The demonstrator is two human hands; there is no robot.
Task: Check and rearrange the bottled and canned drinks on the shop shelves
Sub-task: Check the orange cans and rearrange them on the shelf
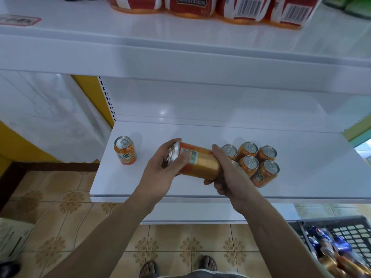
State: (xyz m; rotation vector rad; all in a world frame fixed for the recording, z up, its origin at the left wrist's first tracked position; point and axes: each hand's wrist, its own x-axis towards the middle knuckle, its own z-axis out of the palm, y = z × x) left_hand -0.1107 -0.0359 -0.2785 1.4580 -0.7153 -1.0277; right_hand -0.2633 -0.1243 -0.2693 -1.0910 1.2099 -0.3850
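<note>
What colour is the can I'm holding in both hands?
Orange, with a silver top; the can shows best in the head view.

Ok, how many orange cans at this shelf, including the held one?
8: lone can at left, held can between left hand and right hand, cluster of six at right, one half hidden.

Layout of the lower shelf and its surroundings, as I see it on the head view.
On the lower shelf point(301, 157), the lone can point(124, 150) stands upright at the left end and the can cluster point(259, 163) stands right of centre, its cans touching. Between them, my left hand point(160, 173) and right hand point(228, 173) hold the held can point(197, 160) sideways above the shelf. Packs point(241, 9) sit on the upper shelf point(180, 41). The basket point(351, 231) is on the floor, lower right, with cans in it.
</note>
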